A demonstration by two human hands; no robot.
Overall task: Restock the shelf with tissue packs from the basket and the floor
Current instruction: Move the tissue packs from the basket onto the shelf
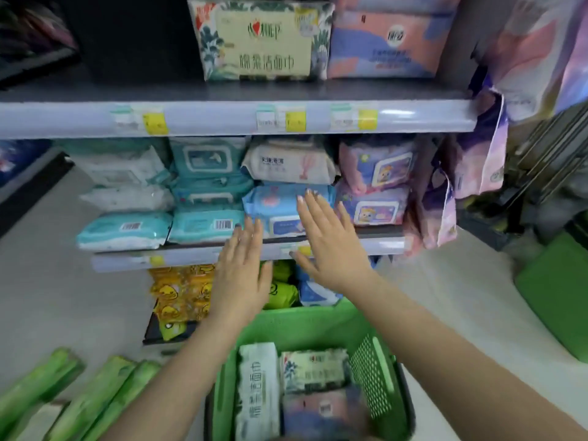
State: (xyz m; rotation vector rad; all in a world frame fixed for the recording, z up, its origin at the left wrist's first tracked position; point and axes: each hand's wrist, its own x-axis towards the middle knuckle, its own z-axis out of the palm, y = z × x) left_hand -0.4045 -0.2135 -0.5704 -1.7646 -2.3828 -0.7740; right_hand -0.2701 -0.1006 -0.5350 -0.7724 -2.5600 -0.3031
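Tissue packs in soft printed plastic (313, 367) lie in the green plastic basket (375, 389) at 6 o'clock, long axes toward 12; your empty, flat-fingered right hand (331, 243) and left hand (243, 275) reach shelfward, left nearer.

Shelf (235, 117): grey, tiered, price tags along each front edge; upper tier holds a cream leaf-print tissue pack (259, 39) upright beside a pink-and-blue pack (386, 43); middle tier carries stacked wipe packs, teal at left, a blue pack (276, 205) under a white pack (288, 163) at centre, purple packs (375, 183) at right. Basket (305, 326): green plastic, perforated walls, standing on the floor before the shelf; inside lie a white pack (257, 389), a leaf-print pack (313, 369) and a pink-blue pack (321, 412). Green packs (95, 399) lie on the floor at left.
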